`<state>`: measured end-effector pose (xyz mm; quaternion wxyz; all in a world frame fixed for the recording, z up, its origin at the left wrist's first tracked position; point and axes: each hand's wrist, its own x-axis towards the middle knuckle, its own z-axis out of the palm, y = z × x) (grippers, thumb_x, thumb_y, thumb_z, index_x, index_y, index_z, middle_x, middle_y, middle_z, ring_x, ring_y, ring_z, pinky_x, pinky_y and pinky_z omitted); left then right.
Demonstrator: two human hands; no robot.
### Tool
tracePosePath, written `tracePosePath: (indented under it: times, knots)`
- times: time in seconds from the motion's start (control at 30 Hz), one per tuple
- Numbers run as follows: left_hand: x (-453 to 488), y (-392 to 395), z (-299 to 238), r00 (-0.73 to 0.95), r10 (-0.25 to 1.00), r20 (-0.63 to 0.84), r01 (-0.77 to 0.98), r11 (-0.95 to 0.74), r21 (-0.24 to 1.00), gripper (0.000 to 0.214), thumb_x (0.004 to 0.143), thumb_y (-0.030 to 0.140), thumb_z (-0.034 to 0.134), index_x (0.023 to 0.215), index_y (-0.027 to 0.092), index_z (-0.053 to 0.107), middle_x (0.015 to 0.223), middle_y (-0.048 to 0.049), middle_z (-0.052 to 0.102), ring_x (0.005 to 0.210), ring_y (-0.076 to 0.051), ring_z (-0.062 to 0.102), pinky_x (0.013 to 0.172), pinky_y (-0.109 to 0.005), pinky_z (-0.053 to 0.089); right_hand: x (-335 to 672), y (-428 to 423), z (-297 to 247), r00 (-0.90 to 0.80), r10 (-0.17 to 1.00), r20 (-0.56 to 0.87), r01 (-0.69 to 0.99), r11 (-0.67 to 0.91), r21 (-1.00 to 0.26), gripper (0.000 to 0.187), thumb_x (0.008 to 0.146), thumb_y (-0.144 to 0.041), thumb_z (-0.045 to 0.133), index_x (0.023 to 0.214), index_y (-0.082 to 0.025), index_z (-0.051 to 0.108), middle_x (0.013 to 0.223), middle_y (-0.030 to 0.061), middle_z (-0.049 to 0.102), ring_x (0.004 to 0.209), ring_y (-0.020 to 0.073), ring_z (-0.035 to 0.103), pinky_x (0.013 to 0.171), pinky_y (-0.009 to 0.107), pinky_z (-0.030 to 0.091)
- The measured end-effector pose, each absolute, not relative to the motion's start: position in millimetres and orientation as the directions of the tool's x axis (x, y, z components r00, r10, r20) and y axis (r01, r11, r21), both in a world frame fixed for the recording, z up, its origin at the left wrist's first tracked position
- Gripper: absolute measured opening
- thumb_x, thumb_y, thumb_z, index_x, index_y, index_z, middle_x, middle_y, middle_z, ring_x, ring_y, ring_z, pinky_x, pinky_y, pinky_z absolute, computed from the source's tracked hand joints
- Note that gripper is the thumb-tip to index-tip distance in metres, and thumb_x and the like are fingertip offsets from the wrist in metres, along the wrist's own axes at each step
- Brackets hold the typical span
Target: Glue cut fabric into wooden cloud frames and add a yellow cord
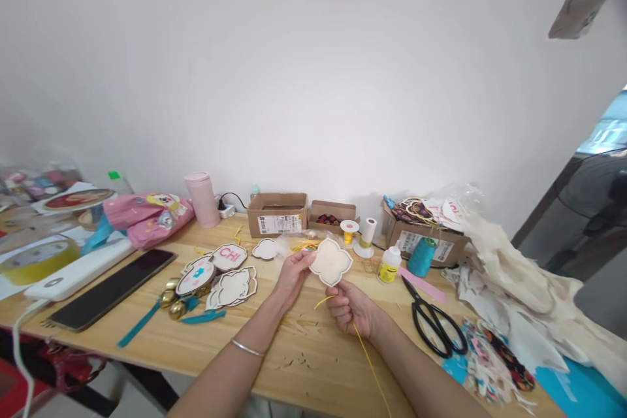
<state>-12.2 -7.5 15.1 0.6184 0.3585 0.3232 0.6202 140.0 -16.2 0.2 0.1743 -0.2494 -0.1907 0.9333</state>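
Observation:
A cream, four-lobed plaque with a thin brown edge [332, 262] is held up over the table. My left hand [292, 276] pinches its left edge between thumb and fingers. Just below, my right hand [353, 308] is closed around a yellow cord [369, 360], its fingertips at the plaque's bottom lobe. One short cord end sticks out left of these fingers, and the long part hangs down toward the table's front edge. Whether the cord is joined to the plaque I cannot tell.
Left lie several shaped plaques [232, 289], gold bells [177, 309] and a black phone [113, 289]. Cardboard boxes [277, 214] line the wall. A glue bottle [389, 266], teal thread spool [422, 257] and black scissors [432, 323] lie right, near cloth scraps [519, 274].

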Motion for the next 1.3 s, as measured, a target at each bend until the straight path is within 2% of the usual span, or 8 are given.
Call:
tracePosePath:
  times: [0.33, 0.5, 0.6, 0.73, 0.87, 1.0, 1.17, 1.3]
  knots:
    - [-7.1, -11.0, 17.7, 0.056, 0.997, 0.052, -0.547, -0.013, 0.837, 0.020, 0.054, 0.028, 0.077, 0.059, 0.013, 0.065, 0.063, -0.0016, 0.064, 0.059, -0.010, 0.053, 0.063, -0.024, 0.042, 142.0, -17.8, -3.2, -0.780, 0.477, -0.404, -0.249, -0.830, -0.499, 0.035, 0.088, -0.031, 0.030, 0.057, -0.017, 0.038, 0.038, -0.0110, 0.022, 0.032, 0.0023, 0.005, 0.031, 0.010, 0.003]
    - [-7.1, -13.9, 13.9, 0.077, 0.995, 0.066, -0.566, -0.011, 0.825, 0.017, 0.059, 0.027, 0.075, 0.067, 0.014, 0.066, 0.068, -0.0009, 0.065, 0.063, -0.010, 0.055, 0.068, -0.023, 0.043, 142.7, -20.6, -3.1, -0.724, 0.546, -0.422, -0.233, -0.769, -0.596, 0.028, 0.085, -0.026, 0.033, 0.059, -0.018, 0.039, 0.040, -0.0109, 0.022, 0.033, 0.0036, 0.008, 0.031, 0.012, 0.004]
    - [-8.3, -15.4, 12.9, 0.099, 0.993, 0.068, -0.571, 0.001, 0.821, 0.016, 0.064, 0.026, 0.072, 0.072, 0.013, 0.067, 0.073, -0.0023, 0.066, 0.068, -0.010, 0.057, 0.071, -0.023, 0.043, 141.9, -20.9, -4.3, -0.658, 0.632, -0.409, -0.224, -0.683, -0.695, 0.024, 0.083, -0.025, 0.036, 0.060, -0.018, 0.040, 0.041, -0.0109, 0.023, 0.033, 0.0043, 0.009, 0.032, 0.014, 0.006]
    - [-11.6, -14.1, 16.3, 0.144, 0.989, 0.037, -0.604, 0.058, 0.795, 0.030, 0.070, 0.034, 0.066, 0.094, 0.017, 0.065, 0.098, -0.0065, 0.066, 0.085, -0.016, 0.060, 0.075, -0.028, 0.046, 142.7, -14.2, -6.1, -0.438, 0.855, -0.278, -0.288, -0.426, -0.857, 0.030, 0.079, -0.039, 0.048, 0.059, -0.020, 0.037, 0.042, -0.0118, 0.020, 0.036, 0.0044, 0.009, 0.034, 0.017, 0.008]
    - [-15.2, -10.3, 19.8, 0.248, 0.955, -0.161, -0.668, 0.289, 0.686, 0.040, 0.078, 0.047, 0.051, 0.100, 0.015, 0.060, 0.095, -0.0104, 0.067, 0.083, -0.020, 0.063, 0.072, -0.032, 0.049, 146.9, -5.9, -4.4, -0.098, 0.993, -0.062, -0.282, -0.087, -0.956, 0.044, 0.067, -0.051, 0.060, 0.052, -0.021, 0.033, 0.042, -0.0108, 0.020, 0.041, 0.0049, 0.010, 0.038, 0.020, 0.008]
    - [-14.5, -7.6, 16.5, 0.269, 0.943, -0.196, -0.654, 0.328, 0.682, 0.024, 0.080, 0.036, 0.052, 0.092, 0.016, 0.058, 0.092, -0.0106, 0.068, 0.085, -0.019, 0.065, 0.076, -0.033, 0.050, 148.5, -6.1, 1.0, 0.092, 0.990, 0.109, -0.158, 0.123, -0.980, 0.046, 0.063, -0.053, 0.062, 0.046, -0.021, 0.034, 0.044, -0.0077, 0.024, 0.046, 0.0067, 0.018, 0.042, 0.023, 0.013]
    - [-9.8, -6.5, 6.2, 0.226, 0.962, -0.155, -0.643, 0.266, 0.718, 0.014, 0.076, 0.013, 0.058, 0.089, 0.016, 0.057, 0.089, -0.0077, 0.069, 0.081, -0.016, 0.066, 0.079, -0.031, 0.050, 149.5, -8.6, 0.2, 0.128, 0.968, 0.215, -0.033, 0.221, -0.975, 0.041, 0.067, -0.051, 0.058, 0.047, -0.020, 0.039, 0.047, -0.0056, 0.029, 0.049, 0.0084, 0.024, 0.045, 0.023, 0.019]
    - [-9.8, -8.2, 5.1, 0.222, 0.963, -0.150, -0.620, 0.258, 0.741, 0.017, 0.072, 0.009, 0.062, 0.087, 0.015, 0.058, 0.085, -0.0066, 0.069, 0.079, -0.017, 0.066, 0.078, -0.031, 0.051, 151.5, -7.2, -0.6, 0.158, 0.951, 0.265, 0.009, 0.267, -0.964, 0.040, 0.070, -0.054, 0.051, 0.051, -0.020, 0.041, 0.051, -0.0044, 0.032, 0.052, 0.0096, 0.028, 0.048, 0.023, 0.025]
